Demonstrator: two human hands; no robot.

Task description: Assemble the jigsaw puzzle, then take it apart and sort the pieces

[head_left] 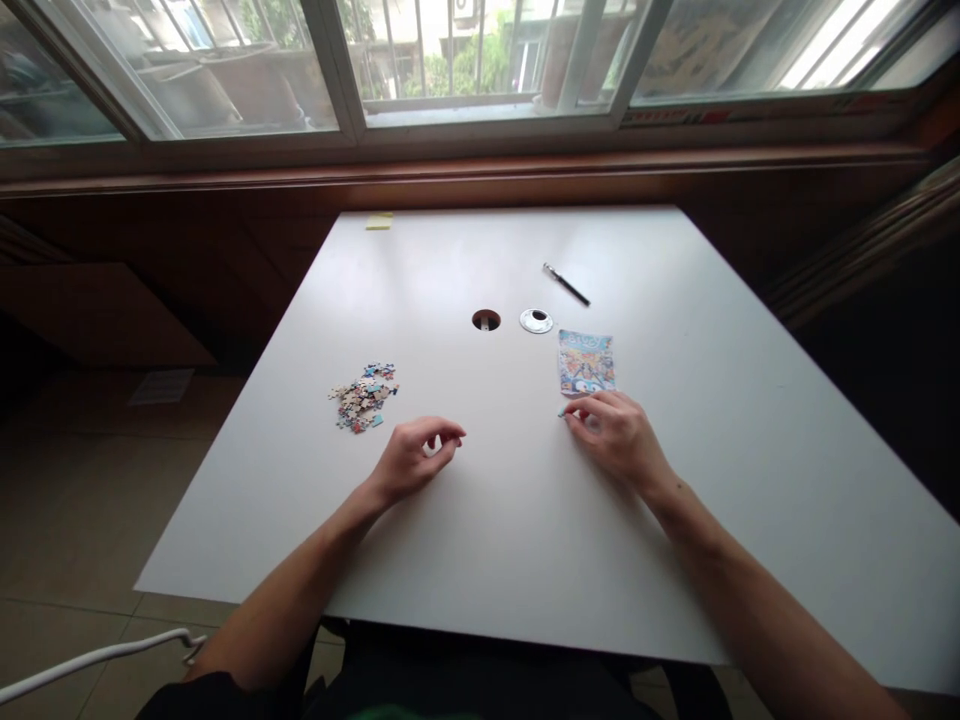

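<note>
Between the thumb and index finger of my right hand is a small light-blue jigsaw piece. That hand is just below a colourful printed picture sheet, close to its lower edge. My left hand is over the table to the left, its thumb and fingertips brought together in a pinch. Whatever may be between those fingertips is too small to make out. A loose heap of jigsaw pieces lies to the left of my left hand, apart from it.
The white table has a round cable hole, with its metal cover ring lying beside it. A black pen lies farther back. A yellow sticky note is at the far left edge. Windows stand behind.
</note>
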